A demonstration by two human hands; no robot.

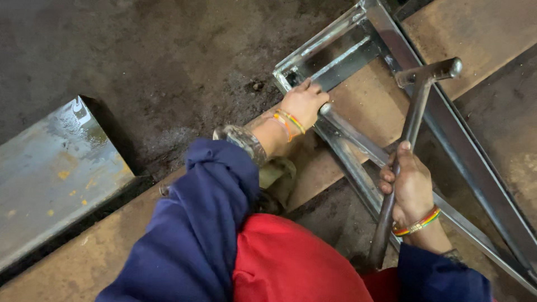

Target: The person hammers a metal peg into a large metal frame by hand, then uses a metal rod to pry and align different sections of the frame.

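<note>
Grimy dark workshop floor (140,50), rusty steel plates (481,28) under everything, wet grey steel slab (50,173) off to left. Welded steel angle frame (358,33) lying flat across plates, shiny, corner w/ fresh weld near top. Left hand (305,103) pressed down on frame's near bar, fingers curled over edge, pinning it. Right hand (411,187) clenched round shaft of chipping hammer (417,106), head raised above frame, well apart from left hand. Boot (277,179) tucked just beside frame edge. Risk, prob: bare hands, so a swing w/ hammer could glance off slick steel toward left fingers; flying slag w/o gloves; frame could skid on plate if hold slips
</note>
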